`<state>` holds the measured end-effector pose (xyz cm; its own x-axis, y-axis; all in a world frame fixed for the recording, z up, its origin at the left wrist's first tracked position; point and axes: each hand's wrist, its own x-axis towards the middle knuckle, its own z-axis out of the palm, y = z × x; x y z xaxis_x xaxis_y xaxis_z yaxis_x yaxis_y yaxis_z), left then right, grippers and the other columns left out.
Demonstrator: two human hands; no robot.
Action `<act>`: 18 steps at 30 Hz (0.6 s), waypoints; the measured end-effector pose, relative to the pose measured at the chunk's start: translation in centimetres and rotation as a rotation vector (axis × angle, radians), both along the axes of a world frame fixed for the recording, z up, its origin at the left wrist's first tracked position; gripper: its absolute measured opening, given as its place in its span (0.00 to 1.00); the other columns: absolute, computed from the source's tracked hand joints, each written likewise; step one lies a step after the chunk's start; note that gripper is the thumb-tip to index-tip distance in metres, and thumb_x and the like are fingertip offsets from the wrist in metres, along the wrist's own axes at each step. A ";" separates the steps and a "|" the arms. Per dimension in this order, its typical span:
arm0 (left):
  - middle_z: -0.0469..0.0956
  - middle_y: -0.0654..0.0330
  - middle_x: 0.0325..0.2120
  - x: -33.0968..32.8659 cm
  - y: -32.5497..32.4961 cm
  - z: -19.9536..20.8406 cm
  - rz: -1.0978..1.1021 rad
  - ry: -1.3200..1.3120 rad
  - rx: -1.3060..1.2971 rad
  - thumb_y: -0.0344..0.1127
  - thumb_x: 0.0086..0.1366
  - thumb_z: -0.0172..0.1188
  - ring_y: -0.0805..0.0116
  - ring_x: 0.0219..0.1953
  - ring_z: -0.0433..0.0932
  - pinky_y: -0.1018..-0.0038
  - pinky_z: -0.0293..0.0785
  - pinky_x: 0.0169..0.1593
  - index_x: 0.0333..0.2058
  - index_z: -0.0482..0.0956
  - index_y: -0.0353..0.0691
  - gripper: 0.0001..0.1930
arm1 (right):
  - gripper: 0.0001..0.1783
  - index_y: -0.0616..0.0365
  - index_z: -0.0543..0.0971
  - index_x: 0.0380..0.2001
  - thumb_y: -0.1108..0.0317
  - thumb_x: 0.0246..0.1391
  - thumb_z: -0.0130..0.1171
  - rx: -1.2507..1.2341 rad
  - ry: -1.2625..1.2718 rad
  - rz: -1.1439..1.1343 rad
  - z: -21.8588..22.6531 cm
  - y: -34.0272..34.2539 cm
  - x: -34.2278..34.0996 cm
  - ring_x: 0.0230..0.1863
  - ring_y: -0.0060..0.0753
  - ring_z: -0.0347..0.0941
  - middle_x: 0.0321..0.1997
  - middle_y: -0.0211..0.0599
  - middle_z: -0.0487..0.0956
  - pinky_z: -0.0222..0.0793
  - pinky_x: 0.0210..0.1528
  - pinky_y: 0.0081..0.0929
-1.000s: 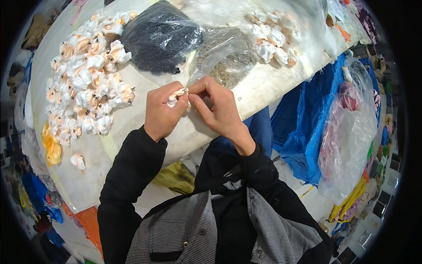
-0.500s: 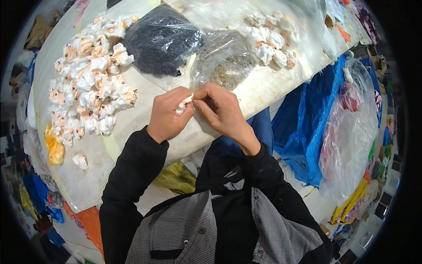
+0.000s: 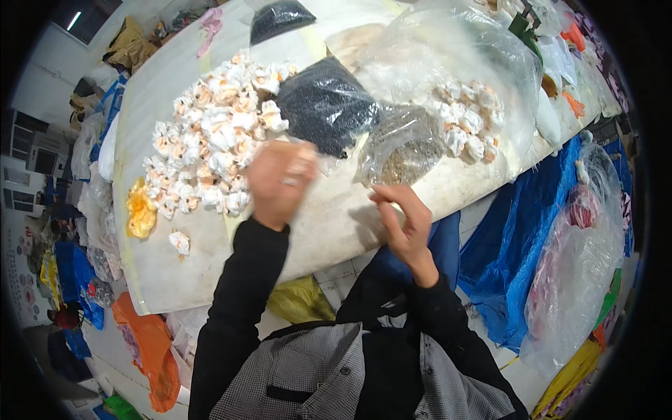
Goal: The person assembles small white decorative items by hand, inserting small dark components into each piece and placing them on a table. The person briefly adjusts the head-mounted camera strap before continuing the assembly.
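Note:
My left hand point(image 3: 282, 180), smeared by motion, hovers beside the large pile of puffy white-and-peach fabric pieces point(image 3: 220, 133). It is closed around one small white fabric piece point(image 3: 290, 181), mostly hidden by the fingers. My right hand point(image 3: 406, 224) is over the table's near edge, its thumb and forefinger bent and a little apart, with nothing visible between them. Just beyond its fingertips lies a clear plastic bag of grey-brown bits point(image 3: 406, 157). Left of that bag sits another clear bag filled with small black bits point(image 3: 325, 105).
A smaller cluster of white pieces point(image 3: 472, 119) lies at the right by a large clear plastic sheet point(image 3: 448, 45). At the left are a yellow-orange piece point(image 3: 141, 208) and a lone white one point(image 3: 179, 242). A blue tarp point(image 3: 514, 238) hangs off the right.
My hands have parted: the left has swung toward the pile with the white piece, and the right has let go of it. The view has shifted, showing more of the table's far side.

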<state>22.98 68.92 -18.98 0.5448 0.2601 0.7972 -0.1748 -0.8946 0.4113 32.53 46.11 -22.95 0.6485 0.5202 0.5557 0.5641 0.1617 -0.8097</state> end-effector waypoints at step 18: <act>0.81 0.54 0.34 -10.0 -1.3 2.3 0.334 0.167 -0.116 0.37 0.68 0.60 0.58 0.35 0.78 0.66 0.74 0.43 0.39 0.79 0.33 0.11 | 0.19 0.62 0.77 0.34 0.56 0.73 0.55 -0.687 0.464 -0.624 -25.4 -38.8 -14.0 0.27 0.24 0.64 0.24 0.38 0.71 0.64 0.31 0.33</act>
